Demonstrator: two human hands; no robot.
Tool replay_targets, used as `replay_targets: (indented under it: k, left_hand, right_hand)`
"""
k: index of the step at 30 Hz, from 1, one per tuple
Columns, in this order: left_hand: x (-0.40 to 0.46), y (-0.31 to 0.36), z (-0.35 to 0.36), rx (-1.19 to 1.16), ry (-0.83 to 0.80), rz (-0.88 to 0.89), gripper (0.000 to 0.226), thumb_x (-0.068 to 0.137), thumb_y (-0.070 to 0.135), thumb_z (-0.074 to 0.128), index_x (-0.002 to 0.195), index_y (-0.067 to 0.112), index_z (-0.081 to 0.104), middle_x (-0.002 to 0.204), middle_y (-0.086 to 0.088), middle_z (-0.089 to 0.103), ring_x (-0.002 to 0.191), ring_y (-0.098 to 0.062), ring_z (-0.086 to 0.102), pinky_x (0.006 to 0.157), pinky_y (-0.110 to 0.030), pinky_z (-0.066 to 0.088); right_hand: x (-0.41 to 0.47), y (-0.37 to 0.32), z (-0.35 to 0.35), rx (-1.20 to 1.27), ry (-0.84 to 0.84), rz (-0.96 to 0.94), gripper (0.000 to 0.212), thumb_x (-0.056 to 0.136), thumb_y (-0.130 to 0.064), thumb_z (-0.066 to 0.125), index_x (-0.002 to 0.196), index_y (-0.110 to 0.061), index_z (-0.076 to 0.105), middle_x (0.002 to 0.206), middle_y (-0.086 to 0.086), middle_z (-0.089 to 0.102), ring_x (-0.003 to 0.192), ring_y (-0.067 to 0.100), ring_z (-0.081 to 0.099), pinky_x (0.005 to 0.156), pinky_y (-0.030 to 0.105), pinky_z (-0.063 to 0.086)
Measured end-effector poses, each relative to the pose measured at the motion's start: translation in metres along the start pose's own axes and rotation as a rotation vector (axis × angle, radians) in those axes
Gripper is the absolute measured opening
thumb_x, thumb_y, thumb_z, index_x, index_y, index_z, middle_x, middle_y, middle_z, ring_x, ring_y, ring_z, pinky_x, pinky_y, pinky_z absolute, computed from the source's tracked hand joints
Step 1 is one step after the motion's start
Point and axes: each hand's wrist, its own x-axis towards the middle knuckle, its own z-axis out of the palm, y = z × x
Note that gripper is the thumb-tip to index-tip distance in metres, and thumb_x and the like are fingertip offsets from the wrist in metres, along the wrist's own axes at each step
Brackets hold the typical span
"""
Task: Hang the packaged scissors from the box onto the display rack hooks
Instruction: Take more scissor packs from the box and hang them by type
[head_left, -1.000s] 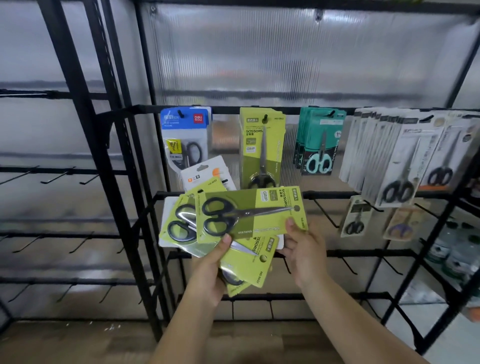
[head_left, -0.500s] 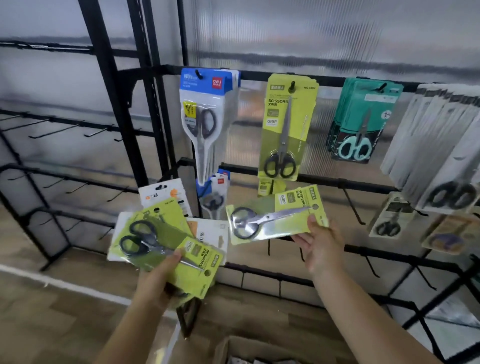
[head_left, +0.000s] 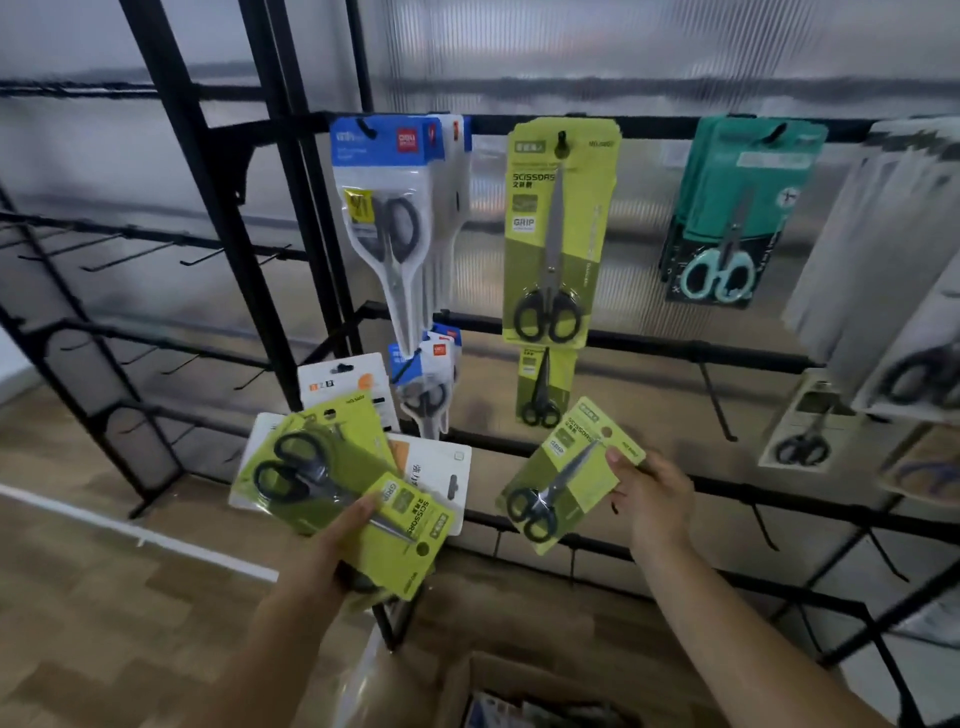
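My left hand (head_left: 332, 551) grips a fanned stack of scissors packs (head_left: 332, 478), green cards on top and white ones behind. My right hand (head_left: 649, 499) pinches one small green scissors pack (head_left: 563, 475) by its top corner, tilted, handles down-left. It hangs in front of the black display rack (head_left: 649, 345), below and to the right of a small green pack (head_left: 543, 387) on a lower hook. A large green pack (head_left: 558, 228) hangs on the top rail. The cardboard box (head_left: 519, 691) sits at the bottom edge.
Blue-topped packs (head_left: 395, 208) hang at the left of the top rail, teal packs (head_left: 737, 208) and grey-white packs (head_left: 883, 249) to the right. Bare hooks (head_left: 719, 400) stick out of the lower rails. A second rack (head_left: 130, 249) with bare hooks stands at the left. Wood floor below.
My right hand drew the single green pack away from the stack and tilted it handles-down. My left hand dropped lower left with the stack. The view tipped down, showing the box.
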Motion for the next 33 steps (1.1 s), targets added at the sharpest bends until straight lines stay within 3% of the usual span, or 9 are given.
replay_targets:
  k: [4, 10, 12, 15, 19, 24, 27, 31, 33]
  left_hand:
    - [0.002, -0.005, 0.025, -0.016, -0.052, -0.007, 0.040, 0.072, 0.025, 0.067, 0.109, 0.011, 0.064, 0.093, -0.010, 0.074, 0.076, -0.027, 0.071, 0.057, -0.038, 0.055]
    - [0.007, -0.003, 0.036, -0.103, -0.055, -0.031, 0.056, 0.072, 0.017, 0.064, 0.126, 0.006, 0.055, 0.114, -0.019, 0.065, 0.104, -0.041, 0.060, 0.090, -0.059, 0.047]
    - [0.007, -0.004, 0.030, -0.088, -0.059, -0.035, 0.049, 0.071, 0.019, 0.065, 0.119, 0.011, 0.058, 0.111, -0.015, 0.068, 0.101, -0.036, 0.063, 0.080, -0.052, 0.053]
    - [0.008, -0.007, 0.021, -0.064, -0.022, -0.014, 0.038, 0.070, 0.020, 0.069, 0.107, 0.015, 0.063, 0.095, -0.007, 0.074, 0.083, -0.026, 0.071, 0.061, -0.037, 0.056]
    - [0.011, -0.008, 0.013, -0.064, 0.017, -0.016, 0.029, 0.073, 0.016, 0.070, 0.102, 0.014, 0.064, 0.085, -0.006, 0.075, 0.071, -0.022, 0.072, 0.054, -0.032, 0.056]
    - [0.014, -0.007, 0.008, -0.041, 0.008, -0.039, 0.042, 0.063, 0.023, 0.073, 0.104, 0.015, 0.065, 0.089, -0.009, 0.075, 0.071, -0.026, 0.072, 0.054, -0.036, 0.055]
    - [0.018, -0.008, 0.008, -0.048, 0.006, -0.041, 0.044, 0.063, 0.023, 0.073, 0.105, 0.014, 0.065, 0.093, -0.010, 0.074, 0.075, -0.028, 0.072, 0.058, -0.038, 0.056]
    - [0.023, -0.009, 0.011, -0.063, 0.002, -0.057, 0.046, 0.063, 0.022, 0.074, 0.108, 0.014, 0.065, 0.098, -0.011, 0.074, 0.082, -0.029, 0.072, 0.061, -0.038, 0.057]
    - [0.027, -0.009, 0.013, -0.075, 0.002, -0.059, 0.047, 0.064, 0.019, 0.074, 0.110, 0.013, 0.065, 0.101, -0.011, 0.073, 0.085, -0.030, 0.071, 0.063, -0.038, 0.057]
  right_hand:
    - [0.012, -0.008, -0.010, -0.099, -0.044, -0.014, 0.016, 0.086, -0.004, 0.063, 0.076, -0.016, 0.065, 0.071, 0.001, 0.066, 0.061, 0.012, 0.064, 0.055, 0.025, 0.055]
    - [0.022, -0.014, 0.022, -0.305, -0.216, -0.048, 0.020, 0.091, -0.006, 0.056, 0.073, -0.010, 0.063, 0.076, 0.018, 0.061, 0.076, 0.023, 0.053, 0.071, 0.035, 0.041]
    - [0.025, -0.014, 0.037, -0.354, -0.249, -0.070, 0.019, 0.092, -0.007, 0.056, 0.083, 0.008, 0.062, 0.089, 0.038, 0.059, 0.077, 0.023, 0.050, 0.071, 0.033, 0.036]
    - [0.033, -0.010, 0.053, -0.389, -0.259, -0.093, 0.034, 0.092, -0.010, 0.056, 0.097, 0.024, 0.051, 0.106, 0.043, 0.053, 0.087, 0.042, 0.061, 0.077, 0.034, 0.044]
    - [0.036, -0.006, 0.063, -0.460, -0.249, -0.080, 0.016, 0.091, -0.011, 0.057, 0.090, 0.003, 0.064, 0.103, 0.029, 0.065, 0.088, 0.029, 0.061, 0.079, 0.034, 0.045]
    - [0.043, -0.002, 0.064, -0.497, -0.217, -0.058, 0.025, 0.091, -0.014, 0.059, 0.095, 0.011, 0.062, 0.103, 0.036, 0.061, 0.080, 0.027, 0.058, 0.079, 0.043, 0.048]
    - [0.049, -0.001, 0.069, -0.514, -0.182, -0.040, 0.026, 0.090, -0.013, 0.060, 0.094, 0.012, 0.062, 0.103, 0.034, 0.062, 0.095, 0.043, 0.062, 0.089, 0.056, 0.047]
    - [0.070, -0.004, 0.081, -0.575, -0.133, -0.035, 0.033, 0.090, -0.016, 0.059, 0.100, 0.015, 0.060, 0.094, 0.028, 0.065, 0.084, 0.032, 0.063, 0.086, 0.045, 0.051]
    - [0.085, -0.007, 0.090, -0.620, -0.083, -0.029, 0.030, 0.092, -0.019, 0.054, 0.102, 0.008, 0.063, 0.106, 0.023, 0.066, 0.097, 0.035, 0.062, 0.089, 0.043, 0.049]
